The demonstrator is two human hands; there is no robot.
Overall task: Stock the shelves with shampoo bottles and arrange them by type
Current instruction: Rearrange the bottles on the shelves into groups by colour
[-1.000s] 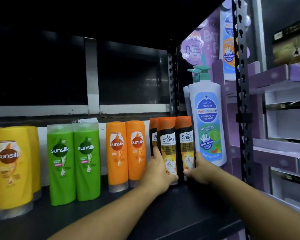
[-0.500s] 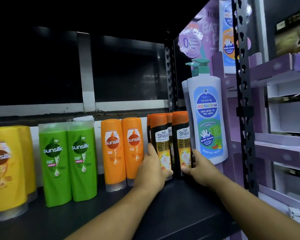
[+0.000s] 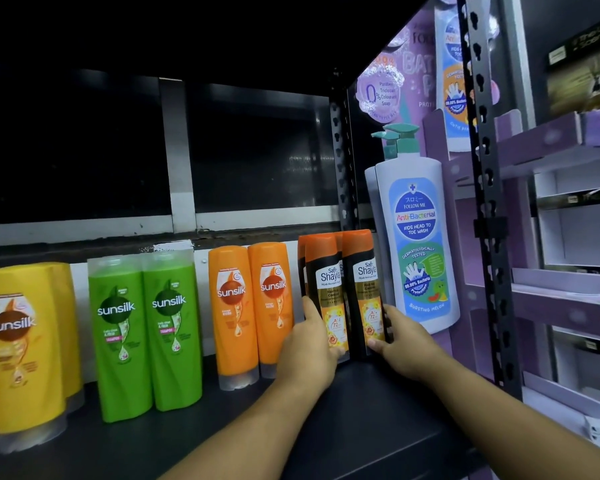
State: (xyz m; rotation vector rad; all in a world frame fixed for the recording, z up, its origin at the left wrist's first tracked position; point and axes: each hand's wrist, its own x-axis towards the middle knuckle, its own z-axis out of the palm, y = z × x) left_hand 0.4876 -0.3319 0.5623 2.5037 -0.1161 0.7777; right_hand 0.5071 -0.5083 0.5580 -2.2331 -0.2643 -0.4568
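Evidently the step in hand was squaring up the Shayla bottles (image 3: 347,292), the black, orange-capped group standing on the shelf (image 3: 361,431) just left of the white pump bottle (image 3: 416,244). The left hand (image 3: 307,355) gripped the group's far flank, thumb lying up its side, and the right hand (image 3: 407,348) held the flank nearest the pump bottle, its fingers (image 3: 378,344) curled against the base. Both sets of fingers were clamped on the group rather than spread.

The next move probably called for easing the group back into line with labels forward, then letting go without tipping it.

Further left of the pump bottle stood orange Sunsilk bottles (image 3: 253,306), then green Sunsilk bottles (image 3: 146,327), then yellow Sunsilk bottles (image 3: 25,348), each colour grouped. Room was tight: the pump bottle stood close beside the group, the orange pair was near on the other side, and a perforated black post (image 3: 489,237) rose to the right of the pump bottle.
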